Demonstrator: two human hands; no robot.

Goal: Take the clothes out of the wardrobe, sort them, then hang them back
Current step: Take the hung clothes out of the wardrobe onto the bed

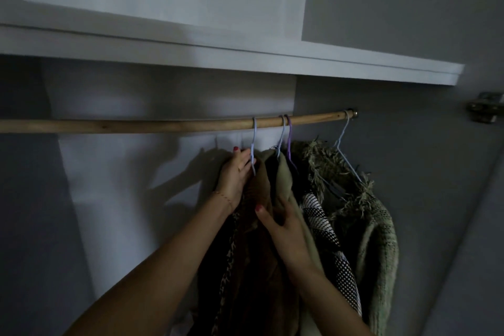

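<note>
Interior of a dim wardrobe, head view. A wooden rail [163, 125] ran beneath a white shelf [245, 61]; four wire hangers hooked over its right end, leaving the left stretch bare. The left hand [235, 176] gripped the neck of the leftmost pale-blue hanger [254, 142], fingers curled round the wire just below the rail. The right hand [283, 224] pressed into the brown garment [261, 254] on that hanger, thumb spread and fingers tucked between it and the neighbouring olive garment [286, 180]; a firm clench could not be confirmed. Farther right hung a black-and-white woven piece [324, 226] and a fringed green knit [379, 240]. Judged from this arrangement, only a small group hung at the right end, so either removal was nearly finished or rehanging had begun; the view alone did not settle which.
</note>
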